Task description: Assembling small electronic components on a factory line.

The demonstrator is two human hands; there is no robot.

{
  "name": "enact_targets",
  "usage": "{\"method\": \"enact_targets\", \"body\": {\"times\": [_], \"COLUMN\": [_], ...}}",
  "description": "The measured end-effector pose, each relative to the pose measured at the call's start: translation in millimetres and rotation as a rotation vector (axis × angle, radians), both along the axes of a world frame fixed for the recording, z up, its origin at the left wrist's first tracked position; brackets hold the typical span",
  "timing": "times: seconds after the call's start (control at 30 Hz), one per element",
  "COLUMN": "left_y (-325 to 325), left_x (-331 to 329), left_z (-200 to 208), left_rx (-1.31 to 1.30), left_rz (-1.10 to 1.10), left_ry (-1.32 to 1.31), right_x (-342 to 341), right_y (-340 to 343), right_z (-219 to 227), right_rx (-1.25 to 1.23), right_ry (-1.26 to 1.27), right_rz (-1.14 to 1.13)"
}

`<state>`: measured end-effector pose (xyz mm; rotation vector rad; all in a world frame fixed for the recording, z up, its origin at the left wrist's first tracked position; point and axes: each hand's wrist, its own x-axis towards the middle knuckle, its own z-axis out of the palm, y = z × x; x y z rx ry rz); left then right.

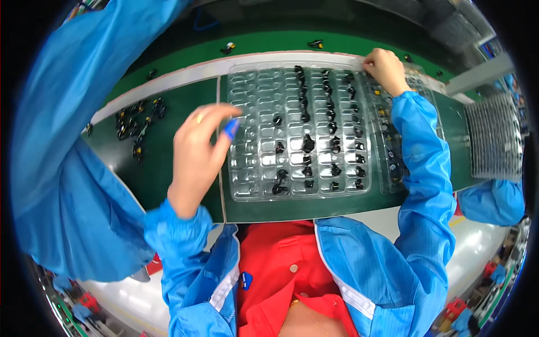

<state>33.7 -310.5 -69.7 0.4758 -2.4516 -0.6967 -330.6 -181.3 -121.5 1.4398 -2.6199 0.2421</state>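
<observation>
A clear plastic tray [244, 194] with rows of moulded pockets lies on the green table in front of me. Small black parts [309, 144] fill many pockets in its middle and right columns, while the leftmost column shows bare pockets. Over the tray's left edge is my left hand [196, 149], thumb and forefinger apart, with a blue cover on the thumb tip. My right hand [387, 70] is at the tray's far right corner, its fingers curled together; what they pinch, if anything, is hidden. Beneath my right forearm lies a second clear tray [387, 182] holding small parts.
Loose black parts with yellow bits [132, 123] lie heaped on the table at left. Beyond a white rail [269, 58], a green belt [275, 42] carries scattered parts. Stacked clear trays [494, 137] stand at right. Another person's blue sleeve [84, 95] reaches across the left side.
</observation>
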Motion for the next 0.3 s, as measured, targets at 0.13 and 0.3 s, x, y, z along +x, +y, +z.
{"method": "enact_targets", "body": {"times": [0.13,0.3], "left_y": [-16,-12], "left_x": [-32,-47], "left_z": [-15,-31], "left_rx": [-0.074,-0.042], "left_rz": [-0.106,-0.260], "left_ry": [-0.098,-0.213], "right_x": [3,29], "right_y": [7,43], "right_z": [12,42], "right_rx": [-0.159,-0.424], "right_ry": [-0.089,-0.594], "right_rz": [0.111,0.059]}}
